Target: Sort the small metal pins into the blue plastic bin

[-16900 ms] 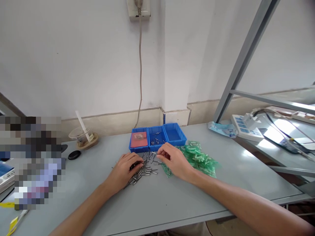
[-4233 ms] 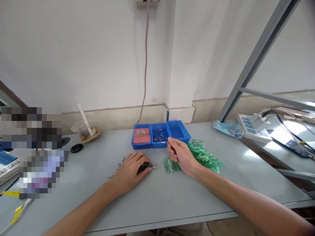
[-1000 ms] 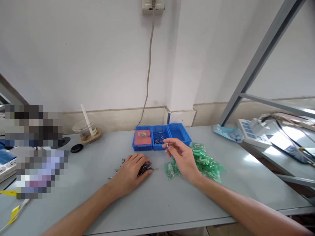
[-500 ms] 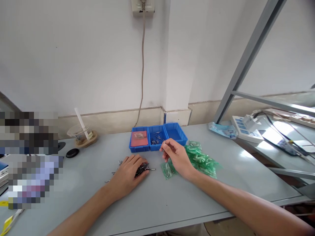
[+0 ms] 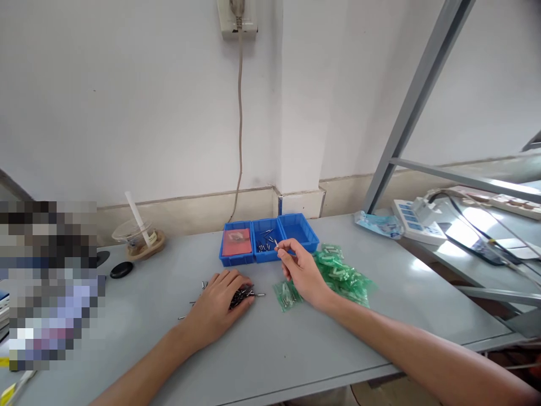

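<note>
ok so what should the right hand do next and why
Probably lower the small metal pin into the middle blue bin: the right hand pinches it near that bin's front edge, and similar-looking pieces lie inside. The left hand is cupped over the loose pile.

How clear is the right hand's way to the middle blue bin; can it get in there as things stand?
Probably yes: the right hand, pinching a small metal pin, is right by the near edge of the middle blue bin, whose top is open, with nothing visible blocking it.
</note>
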Demonstrator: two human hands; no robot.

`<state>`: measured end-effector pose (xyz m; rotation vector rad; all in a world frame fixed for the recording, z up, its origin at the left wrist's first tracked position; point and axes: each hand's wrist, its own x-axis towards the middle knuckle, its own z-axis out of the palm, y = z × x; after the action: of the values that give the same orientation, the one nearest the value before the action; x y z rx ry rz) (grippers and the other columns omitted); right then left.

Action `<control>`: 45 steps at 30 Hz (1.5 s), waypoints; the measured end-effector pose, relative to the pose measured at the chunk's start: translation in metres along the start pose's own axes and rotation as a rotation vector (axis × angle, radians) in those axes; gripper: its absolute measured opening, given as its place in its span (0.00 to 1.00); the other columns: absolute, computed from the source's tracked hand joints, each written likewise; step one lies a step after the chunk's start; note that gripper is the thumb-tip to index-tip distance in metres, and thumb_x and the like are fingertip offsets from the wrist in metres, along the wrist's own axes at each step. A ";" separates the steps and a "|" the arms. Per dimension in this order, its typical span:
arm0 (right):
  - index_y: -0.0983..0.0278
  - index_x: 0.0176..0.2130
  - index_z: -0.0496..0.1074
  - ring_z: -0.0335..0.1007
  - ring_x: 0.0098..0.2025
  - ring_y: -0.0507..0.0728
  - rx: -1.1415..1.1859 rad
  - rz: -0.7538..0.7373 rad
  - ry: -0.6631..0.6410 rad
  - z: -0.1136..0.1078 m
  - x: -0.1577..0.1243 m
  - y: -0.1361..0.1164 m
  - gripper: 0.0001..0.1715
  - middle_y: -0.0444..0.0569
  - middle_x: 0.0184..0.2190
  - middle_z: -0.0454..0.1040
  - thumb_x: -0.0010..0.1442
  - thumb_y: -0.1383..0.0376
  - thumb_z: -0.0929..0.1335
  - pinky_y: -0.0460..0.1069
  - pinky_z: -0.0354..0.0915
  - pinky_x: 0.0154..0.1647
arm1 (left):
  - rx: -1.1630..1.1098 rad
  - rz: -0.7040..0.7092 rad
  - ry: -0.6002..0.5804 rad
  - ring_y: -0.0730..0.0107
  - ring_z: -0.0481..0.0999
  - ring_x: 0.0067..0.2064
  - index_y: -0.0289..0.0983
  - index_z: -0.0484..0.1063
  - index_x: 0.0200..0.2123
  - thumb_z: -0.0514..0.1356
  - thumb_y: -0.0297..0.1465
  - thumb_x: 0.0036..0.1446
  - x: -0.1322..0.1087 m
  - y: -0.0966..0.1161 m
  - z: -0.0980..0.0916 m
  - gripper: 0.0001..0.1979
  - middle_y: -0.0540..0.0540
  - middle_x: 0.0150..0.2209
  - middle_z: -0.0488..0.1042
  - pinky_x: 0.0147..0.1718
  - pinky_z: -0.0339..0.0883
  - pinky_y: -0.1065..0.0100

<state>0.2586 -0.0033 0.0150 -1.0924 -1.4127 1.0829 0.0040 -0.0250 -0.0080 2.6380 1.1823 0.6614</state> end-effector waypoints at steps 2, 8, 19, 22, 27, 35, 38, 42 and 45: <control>0.58 0.45 0.68 0.61 0.24 0.51 0.016 0.003 -0.008 0.000 0.000 0.002 0.14 0.36 0.24 0.63 0.70 0.51 0.66 0.44 0.58 0.23 | -0.004 0.001 -0.005 0.57 0.74 0.48 0.42 0.71 0.51 0.58 0.37 0.74 0.000 0.000 0.000 0.08 0.45 0.48 0.75 0.48 0.66 0.56; 0.57 0.43 0.65 0.61 0.23 0.51 0.029 -0.007 -0.016 0.000 -0.002 0.004 0.15 0.35 0.23 0.61 0.69 0.50 0.68 0.44 0.60 0.24 | -0.006 0.002 -0.002 0.57 0.74 0.49 0.42 0.72 0.51 0.58 0.37 0.74 0.001 0.002 -0.001 0.08 0.45 0.48 0.75 0.48 0.67 0.56; 0.58 0.38 0.65 0.61 0.25 0.51 -0.006 -0.045 -0.054 0.002 -0.003 -0.001 0.18 0.39 0.28 0.64 0.65 0.51 0.73 0.46 0.60 0.24 | -0.010 0.002 0.003 0.57 0.74 0.48 0.42 0.72 0.50 0.58 0.38 0.74 -0.001 0.005 -0.004 0.08 0.45 0.48 0.76 0.48 0.67 0.56; 0.58 0.39 0.70 0.62 0.26 0.51 -0.026 -0.062 -0.079 0.002 -0.003 -0.003 0.15 0.40 0.31 0.67 0.66 0.51 0.72 0.47 0.63 0.26 | -0.008 0.009 0.011 0.58 0.74 0.48 0.43 0.72 0.50 0.58 0.37 0.74 -0.001 0.005 -0.005 0.08 0.46 0.48 0.76 0.48 0.67 0.57; 0.60 0.40 0.74 0.62 0.24 0.49 -0.001 -0.034 -0.161 0.002 -0.004 -0.002 0.18 0.41 0.30 0.70 0.71 0.49 0.67 0.46 0.60 0.24 | -0.007 0.005 0.007 0.57 0.74 0.47 0.43 0.72 0.50 0.58 0.38 0.74 -0.001 0.003 -0.004 0.08 0.45 0.48 0.76 0.48 0.67 0.57; 0.58 0.45 0.71 0.65 0.24 0.49 0.101 -0.007 -0.125 0.004 -0.003 -0.003 0.17 0.43 0.38 0.73 0.69 0.48 0.68 0.48 0.65 0.26 | -0.016 0.012 0.009 0.57 0.73 0.48 0.42 0.73 0.50 0.58 0.38 0.74 0.000 0.004 -0.005 0.08 0.45 0.48 0.76 0.48 0.67 0.57; 0.57 0.44 0.69 0.67 0.24 0.49 0.057 -0.035 -0.077 0.003 -0.003 -0.005 0.15 0.44 0.42 0.76 0.69 0.49 0.68 0.49 0.68 0.26 | -0.015 0.013 -0.001 0.57 0.73 0.48 0.42 0.72 0.50 0.58 0.38 0.74 0.000 0.005 -0.006 0.08 0.44 0.48 0.76 0.48 0.68 0.56; 0.57 0.42 0.68 0.68 0.24 0.51 -0.035 -0.087 -0.036 0.001 -0.006 -0.007 0.16 0.42 0.34 0.73 0.68 0.49 0.70 0.48 0.67 0.24 | -0.008 0.000 -0.003 0.56 0.74 0.48 0.42 0.73 0.51 0.58 0.37 0.74 0.000 0.005 -0.006 0.08 0.45 0.48 0.76 0.48 0.68 0.56; 0.57 0.40 0.71 0.68 0.25 0.53 -0.110 -0.110 -0.042 0.001 -0.010 -0.011 0.14 0.42 0.31 0.71 0.66 0.51 0.71 0.49 0.68 0.25 | -0.011 -0.001 0.001 0.56 0.74 0.48 0.43 0.73 0.50 0.59 0.37 0.73 0.000 0.004 -0.005 0.08 0.45 0.47 0.76 0.48 0.68 0.56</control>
<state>0.2580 -0.0152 0.0237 -1.0618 -1.5631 0.9633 0.0042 -0.0284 -0.0019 2.6282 1.1763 0.6678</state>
